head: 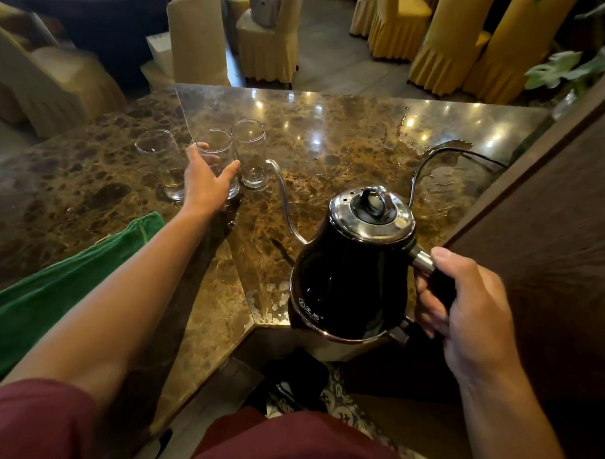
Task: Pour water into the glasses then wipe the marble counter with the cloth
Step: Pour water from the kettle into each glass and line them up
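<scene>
Three clear glasses stand in a row on the brown marble counter (pixel 326 153): the left glass (pixel 161 162), the middle glass (pixel 216 146) and the right glass (pixel 250 152). My left hand (pixel 205 179) is wrapped around the middle glass. A black gooseneck kettle (pixel 347 279) with a steel lid hangs above the counter's near edge, my right hand (pixel 468 309) gripping its black handle. Its thin spout tip (pixel 269 161) points toward the right glass. A green cloth (pixel 56 289) lies on the counter under my left forearm.
A black power cord (pixel 463 153) curves across the wet patch at the counter's right. A dark wooden panel (pixel 551 237) rises on the right. Yellow-covered chairs (pixel 459 35) stand beyond the counter, and plant leaves (pixel 563 69) hang at far right.
</scene>
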Demonstrator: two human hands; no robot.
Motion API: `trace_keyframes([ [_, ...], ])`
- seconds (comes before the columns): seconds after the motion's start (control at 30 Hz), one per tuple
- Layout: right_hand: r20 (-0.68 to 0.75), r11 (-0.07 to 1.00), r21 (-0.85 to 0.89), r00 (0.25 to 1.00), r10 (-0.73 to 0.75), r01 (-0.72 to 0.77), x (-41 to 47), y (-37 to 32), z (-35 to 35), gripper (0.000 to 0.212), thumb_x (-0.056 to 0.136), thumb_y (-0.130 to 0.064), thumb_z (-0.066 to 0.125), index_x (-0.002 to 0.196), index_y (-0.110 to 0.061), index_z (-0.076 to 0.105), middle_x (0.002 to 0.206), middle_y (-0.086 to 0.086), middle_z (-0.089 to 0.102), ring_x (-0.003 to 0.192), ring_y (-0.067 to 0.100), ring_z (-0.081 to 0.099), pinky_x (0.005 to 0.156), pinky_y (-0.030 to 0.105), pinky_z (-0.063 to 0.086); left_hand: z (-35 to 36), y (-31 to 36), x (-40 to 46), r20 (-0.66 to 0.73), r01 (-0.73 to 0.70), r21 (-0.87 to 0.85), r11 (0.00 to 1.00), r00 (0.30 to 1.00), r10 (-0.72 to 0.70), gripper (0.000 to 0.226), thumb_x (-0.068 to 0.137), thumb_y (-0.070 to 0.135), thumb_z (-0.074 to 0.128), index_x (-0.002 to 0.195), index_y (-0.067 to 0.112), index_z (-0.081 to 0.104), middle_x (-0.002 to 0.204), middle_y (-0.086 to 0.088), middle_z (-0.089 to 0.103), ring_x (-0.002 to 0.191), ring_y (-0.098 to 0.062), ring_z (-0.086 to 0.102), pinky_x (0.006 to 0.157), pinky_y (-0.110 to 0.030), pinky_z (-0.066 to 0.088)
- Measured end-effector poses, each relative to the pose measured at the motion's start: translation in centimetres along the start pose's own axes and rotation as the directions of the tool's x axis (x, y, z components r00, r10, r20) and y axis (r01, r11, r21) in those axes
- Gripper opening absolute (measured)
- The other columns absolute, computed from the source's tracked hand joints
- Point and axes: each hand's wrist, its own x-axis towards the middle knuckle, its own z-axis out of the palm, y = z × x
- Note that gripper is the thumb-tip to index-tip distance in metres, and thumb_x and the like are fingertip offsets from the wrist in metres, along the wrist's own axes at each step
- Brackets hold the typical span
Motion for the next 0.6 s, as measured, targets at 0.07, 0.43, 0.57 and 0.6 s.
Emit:
trace_keyframes([
  [0.07, 0.0, 1.0, 0.0, 1.0, -0.003, 0.003, -0.1, -0.1, 0.0, 0.047, 0.104, -0.032, 0.045, 0.063, -0.013, 0.057, 0.046, 0.003, 0.033, 0.042, 0.021, 0.029, 0.043, 0.028, 0.026, 0.1, -0.2, 0.3, -0.009, 0.003, 0.001, 1.0, 1.0, -0.003, 0.067, 0.092, 0.034, 0.075, 0.141, 0.01, 0.036, 0.126, -0.009, 0.059, 0.116, -0.021, 0.058, 0.099, -0.034, 0.048],
  [0.43, 0.026, 1.0, 0.008, 1.0, 0.012, -0.012, 0.5, -0.1, 0.3, 0.047, 0.104, -0.033, 0.045, 0.063, -0.014, 0.057, 0.045, 0.0, 0.034, 0.042, 0.021, 0.029, 0.043, 0.03, 0.025, -0.3, -1.3, 0.5, -0.078, 0.024, 0.001, 1.0, 0.997, -0.024, 0.067, 0.089, 0.041, 0.077, 0.138, 0.014, 0.04, 0.133, -0.008, 0.06, 0.124, -0.022, 0.059, 0.105, -0.038, 0.049],
  [0.57, 0.016, 0.999, 0.002, 0.999, 0.033, -0.033, 0.7, 0.2, 0.4, 0.047, 0.103, -0.033, 0.047, 0.06, -0.017, 0.058, 0.044, 0.0, 0.036, 0.04, 0.019, 0.031, 0.042, 0.027, 0.026, -0.7, -1.3, 0.2, -0.105, 0.017, 0.05, 0.999, 0.994, -0.012, 0.068, 0.088, 0.045, 0.077, 0.139, 0.014, 0.045, 0.136, -0.01, 0.062, 0.128, -0.022, 0.059, 0.106, -0.038, 0.05],
  [0.6, 0.018, 0.999, 0.002, 0.999, 0.034, -0.034, 0.7, 0.3, 0.5, 0.047, 0.103, -0.033, 0.047, 0.06, -0.017, 0.058, 0.044, 0.0, 0.036, 0.04, 0.018, 0.031, 0.042, 0.027, 0.026, -0.8, -1.2, 0.2, -0.116, 0.014, 0.067, 0.998, 0.993, -0.006, 0.069, 0.087, 0.046, 0.077, 0.139, 0.013, 0.045, 0.135, -0.01, 0.062, 0.127, -0.023, 0.06, 0.106, -0.039, 0.051],
])
